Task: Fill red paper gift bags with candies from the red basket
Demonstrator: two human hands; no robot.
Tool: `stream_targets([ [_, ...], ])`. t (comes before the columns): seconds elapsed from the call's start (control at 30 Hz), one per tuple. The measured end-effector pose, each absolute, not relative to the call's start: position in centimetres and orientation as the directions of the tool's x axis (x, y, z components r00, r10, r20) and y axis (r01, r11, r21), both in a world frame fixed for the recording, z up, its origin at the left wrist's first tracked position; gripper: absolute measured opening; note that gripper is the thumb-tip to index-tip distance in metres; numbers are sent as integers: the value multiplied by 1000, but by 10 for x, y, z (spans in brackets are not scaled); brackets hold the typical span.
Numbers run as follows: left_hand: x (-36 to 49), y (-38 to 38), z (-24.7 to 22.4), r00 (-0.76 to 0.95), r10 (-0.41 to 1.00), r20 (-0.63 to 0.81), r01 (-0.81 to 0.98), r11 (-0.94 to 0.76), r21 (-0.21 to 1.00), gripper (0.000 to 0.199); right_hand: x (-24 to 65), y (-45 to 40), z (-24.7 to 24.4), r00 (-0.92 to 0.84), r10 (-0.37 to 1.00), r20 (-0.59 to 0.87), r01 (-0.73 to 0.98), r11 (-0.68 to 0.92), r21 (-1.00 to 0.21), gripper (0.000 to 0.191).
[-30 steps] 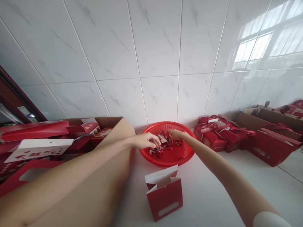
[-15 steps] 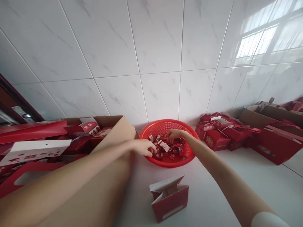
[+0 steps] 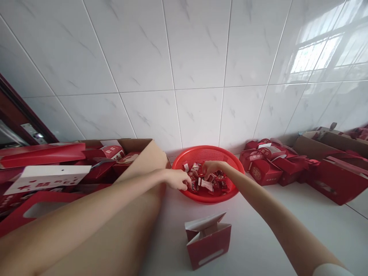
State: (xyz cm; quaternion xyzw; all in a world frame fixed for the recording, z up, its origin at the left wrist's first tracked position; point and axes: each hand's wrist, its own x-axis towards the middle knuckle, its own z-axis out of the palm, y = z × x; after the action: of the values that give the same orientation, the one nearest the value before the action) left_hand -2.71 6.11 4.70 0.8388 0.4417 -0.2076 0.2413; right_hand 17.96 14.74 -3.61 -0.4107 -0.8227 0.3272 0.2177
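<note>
A red plastic basket point(image 3: 208, 150) stands against the wall with wrapped candies point(image 3: 206, 184) of several kinds in it, mostly red, one with a white label. My left hand point(image 3: 177, 179) reaches over the basket's left rim, its fingers curled down at a dark red wrapper; what they hold is hidden. Deep among the candies, my right hand point(image 3: 214, 167) has its fingers bent and close together, the tips partly out of sight. In front of the basket an open-topped red gift box point(image 3: 209, 245) with a white inside and a slot stands upright on the white surface point(image 3: 247, 237).
On the left, a large cardboard box point(image 3: 143, 153) holds red gift boxes and cartons. Closed red gift boxes point(image 3: 264, 170) are stacked to the right of the basket. Farther right are a red carton point(image 3: 335, 182) and another cardboard box point(image 3: 309, 142). White tiled wall point(image 3: 198, 115) rises behind.
My right hand has moved slightly down and deeper into the candies, and some candies have shifted. My left hand's fingers have curled in a little at the left rim. The view has shifted slightly.
</note>
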Motion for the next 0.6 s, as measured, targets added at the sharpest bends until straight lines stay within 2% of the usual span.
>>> stream_targets([
  [0.17, -25, 60, 46, 506, 706, -496, 858, -469, 208, 48, 187, 148, -19, -665, 741, -92, 545, 397, -739, 38],
  [0.27, -25, 62, 41, 469, 810, -353, 882, -403, 246, 50, 193, 136, -10, -698, 712, -78, 493, 399, -774, 47],
  [0.4, -22, 64, 37, 393, 899, -193, 894, -325, 308, 53, 197, 115, -4, -759, 650, -44, 337, 334, -880, 49],
  [0.43, -21, 65, 38, 367, 915, -166, 886, -290, 361, 55, 197, 110, -3, -776, 630, -36, 289, 305, -907, 49],
  [0.5, -17, 66, 41, 309, 935, -175, 807, -161, 568, 54, 196, 103, -1, -793, 609, 12, 211, 293, -933, 48],
  [0.57, -14, 66, 45, 294, 921, -256, 624, 18, 781, 54, 194, 98, 4, -764, 635, 118, 185, 390, -902, 46],
  [0.6, -13, 66, 48, 302, 908, -290, 518, 98, 849, 56, 192, 96, 6, -736, 651, 184, 191, 461, -867, 45],
])
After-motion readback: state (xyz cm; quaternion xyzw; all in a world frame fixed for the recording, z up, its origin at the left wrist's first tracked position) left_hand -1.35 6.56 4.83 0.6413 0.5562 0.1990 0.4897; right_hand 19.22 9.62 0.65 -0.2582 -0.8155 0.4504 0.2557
